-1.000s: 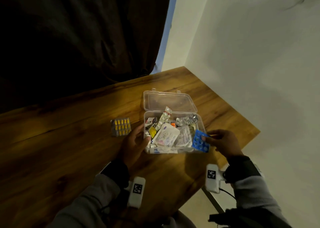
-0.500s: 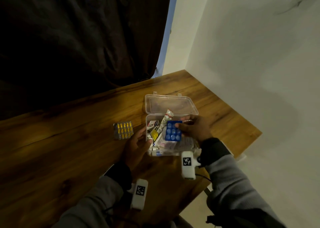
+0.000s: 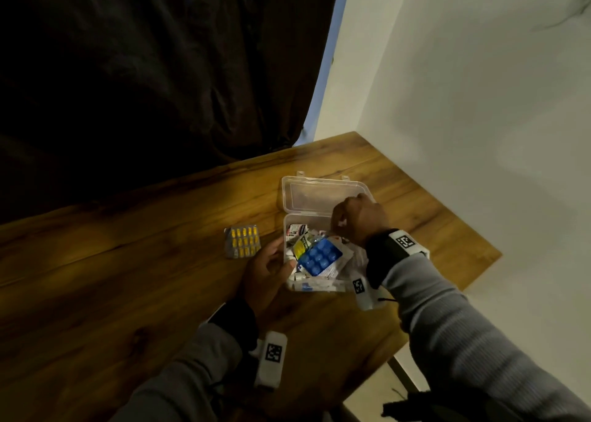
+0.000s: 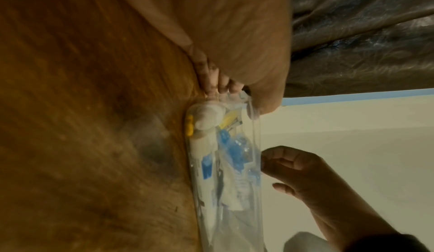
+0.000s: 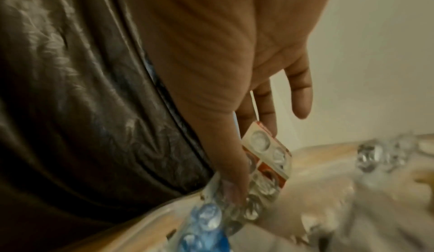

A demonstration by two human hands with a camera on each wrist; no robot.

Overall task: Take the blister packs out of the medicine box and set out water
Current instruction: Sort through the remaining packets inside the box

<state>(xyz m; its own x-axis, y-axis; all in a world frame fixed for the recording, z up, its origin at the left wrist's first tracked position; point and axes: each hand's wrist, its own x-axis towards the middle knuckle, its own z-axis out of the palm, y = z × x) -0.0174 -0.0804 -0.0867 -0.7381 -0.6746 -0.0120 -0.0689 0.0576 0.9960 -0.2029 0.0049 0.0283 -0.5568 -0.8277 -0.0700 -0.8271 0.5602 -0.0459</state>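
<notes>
The clear medicine box (image 3: 287,229) stands open on the wooden table (image 3: 144,277), its lid (image 3: 323,197) laid back. My left hand (image 3: 275,261) grips the box's left wall, thumb over the rim; the box (image 4: 225,172) shows edge-on in the left wrist view. My right hand (image 3: 340,221) reaches into the back of the box, where thumb and forefinger pinch a red-and-white blister strip (image 5: 270,154). A blue blister pack (image 3: 321,258) lies loose on top of the contents. A yellow blister pack (image 3: 242,240) lies on the table left of the box.
The box holds several sachets, small cartons and foil strips (image 3: 300,245). A dark curtain (image 3: 160,85) hangs behind the table and a white wall (image 3: 479,133) runs along its right edge. The table's corner lies just right of the box.
My right hand carried the blue blister pack from the box's right side over the box, let it go on top of the contents, then moved to the back and took a red-and-white strip.
</notes>
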